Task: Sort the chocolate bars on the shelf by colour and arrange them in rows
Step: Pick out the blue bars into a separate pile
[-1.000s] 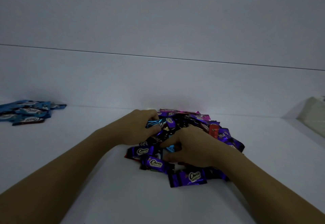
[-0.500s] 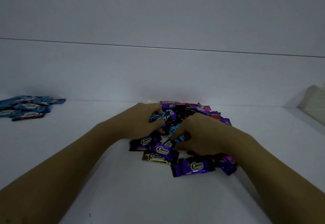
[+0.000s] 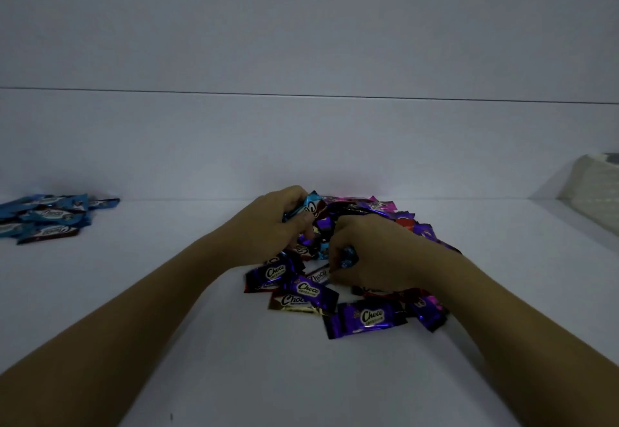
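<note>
Gripping a blue bar [image 3: 302, 209], the left hand [image 3: 276, 224] sat atop the "Choco" pile [image 3: 366, 317] against the back wall [image 3: 301, 145]; the right hand [image 3: 373, 252] pinched a blue wrapper [image 3: 348, 258]. Open shelf [image 3: 160, 259] ran left to the blue stack [image 3: 47, 217].

At far right we see a pale, textured block [image 3: 589, 198], cut off by the frame edge; behind, we note a plain white back wall [image 3: 301, 145] crossed by a thin horizontal seam [image 3: 301, 94].

Head-worn view, forward-down (close in)
</note>
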A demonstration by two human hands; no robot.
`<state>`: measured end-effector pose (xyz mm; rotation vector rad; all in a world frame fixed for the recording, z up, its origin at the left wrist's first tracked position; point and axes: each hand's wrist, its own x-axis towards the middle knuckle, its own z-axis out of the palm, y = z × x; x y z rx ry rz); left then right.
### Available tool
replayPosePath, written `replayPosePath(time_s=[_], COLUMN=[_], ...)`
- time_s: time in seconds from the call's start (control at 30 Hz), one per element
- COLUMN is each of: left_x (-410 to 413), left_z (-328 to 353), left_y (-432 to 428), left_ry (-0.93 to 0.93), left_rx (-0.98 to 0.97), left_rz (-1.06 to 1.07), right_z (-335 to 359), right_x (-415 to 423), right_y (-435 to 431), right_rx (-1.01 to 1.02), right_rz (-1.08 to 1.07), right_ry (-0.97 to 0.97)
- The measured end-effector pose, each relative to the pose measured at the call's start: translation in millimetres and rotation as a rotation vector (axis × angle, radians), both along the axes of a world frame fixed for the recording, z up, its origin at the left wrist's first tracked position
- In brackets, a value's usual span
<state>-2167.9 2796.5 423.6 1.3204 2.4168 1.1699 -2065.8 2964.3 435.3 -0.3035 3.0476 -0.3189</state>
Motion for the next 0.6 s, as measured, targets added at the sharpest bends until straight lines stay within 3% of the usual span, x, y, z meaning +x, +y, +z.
replayPosePath(time_s=[0.17, 0.4, 0.5, 0.6], left_x=[-3, 1, 5, 11], left_z=[-1, -2, -1, 1], left_y=[1, 4, 8, 12], left_ry=[-0.032, -0.030, -0.050, -0.233], left_rx=[0.089, 0.120, 0.169, 0.246], left_rz=[0.046, 0.071, 0.103, 0.128], right_z=[-1, 3, 12, 21], right_x=[-3, 1, 1, 3], right_y=[-5, -2, 11, 17], right_rx=[-0.033, -0.067, -0.230, -0.500], right_rz=[0.048, 0.002, -0.110, -0.224], right_ry=[-0.102, -0.008, 0.121, 0.228])
